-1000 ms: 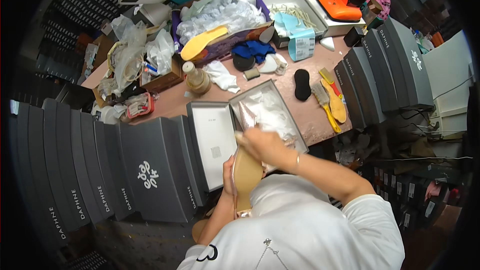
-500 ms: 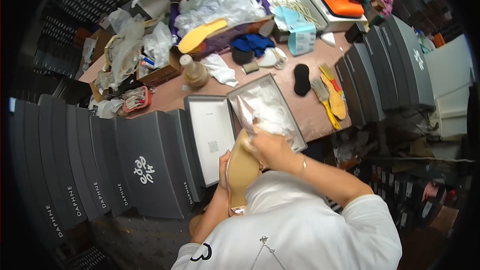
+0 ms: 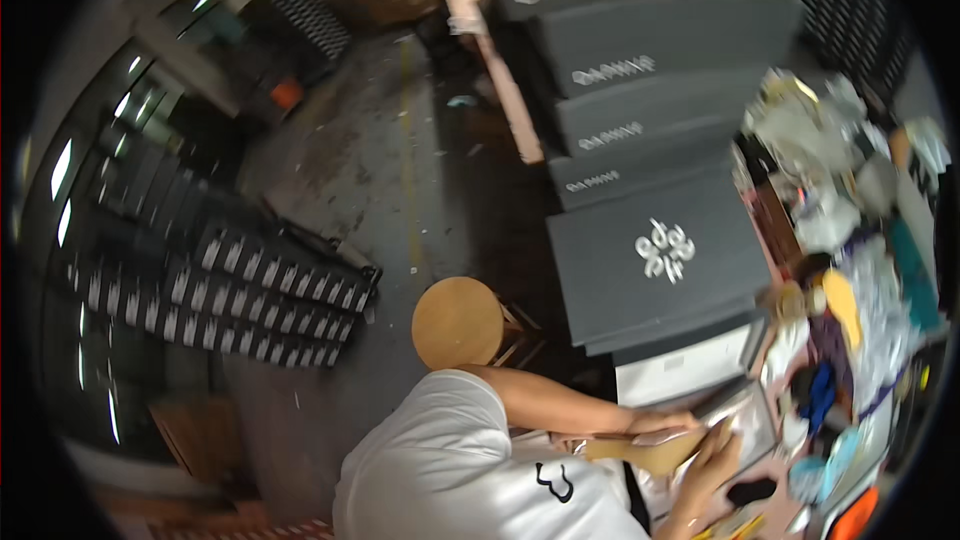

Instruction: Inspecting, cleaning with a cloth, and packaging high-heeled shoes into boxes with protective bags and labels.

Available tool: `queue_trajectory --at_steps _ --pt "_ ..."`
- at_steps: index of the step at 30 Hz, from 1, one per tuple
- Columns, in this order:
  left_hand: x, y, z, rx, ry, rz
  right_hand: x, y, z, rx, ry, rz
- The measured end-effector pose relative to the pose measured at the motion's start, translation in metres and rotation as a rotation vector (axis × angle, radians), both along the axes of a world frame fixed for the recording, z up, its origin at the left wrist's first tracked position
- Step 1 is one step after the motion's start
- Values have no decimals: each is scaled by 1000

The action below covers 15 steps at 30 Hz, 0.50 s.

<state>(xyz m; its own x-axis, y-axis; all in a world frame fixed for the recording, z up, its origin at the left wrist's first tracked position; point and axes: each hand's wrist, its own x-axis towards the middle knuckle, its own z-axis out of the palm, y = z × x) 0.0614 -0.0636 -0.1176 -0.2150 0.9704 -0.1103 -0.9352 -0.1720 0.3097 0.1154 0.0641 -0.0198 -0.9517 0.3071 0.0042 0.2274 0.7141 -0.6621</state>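
A tan insole (image 3: 655, 452) is pinched between both hands at the bench's near edge: left hand (image 3: 668, 424) clamped on top, right hand (image 3: 712, 460) closed beneath. It is best kept flat over the open box (image 3: 690, 372).

A single head-worn fisheye view looks steeply down and is swung toward the person's left. The concrete floor (image 3: 330, 180) fills the centre and 10 o'clock area. The round wooden stool (image 3: 458, 321) sits just below centre, close underneath. The cluttered worktable (image 3: 850, 340) is pushed to the 3 o'clock rim. The white shirt (image 3: 470, 480) lies nearest, at 6 o'clock. Straight edges bend toward the dark rim.
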Motion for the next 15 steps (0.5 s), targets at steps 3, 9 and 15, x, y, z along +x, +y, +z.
queue_trajectory --at_steps 3,9,15 --pt "-17 -22 23 -183 47 121 7 -47 28 5 402 375" --pt "-17 -30 25 -130 30 128 2 -36 24 -210 223 450" --pt "-41 24 -1 -205 488 200 -4 75 -105 -210 -171 -10"
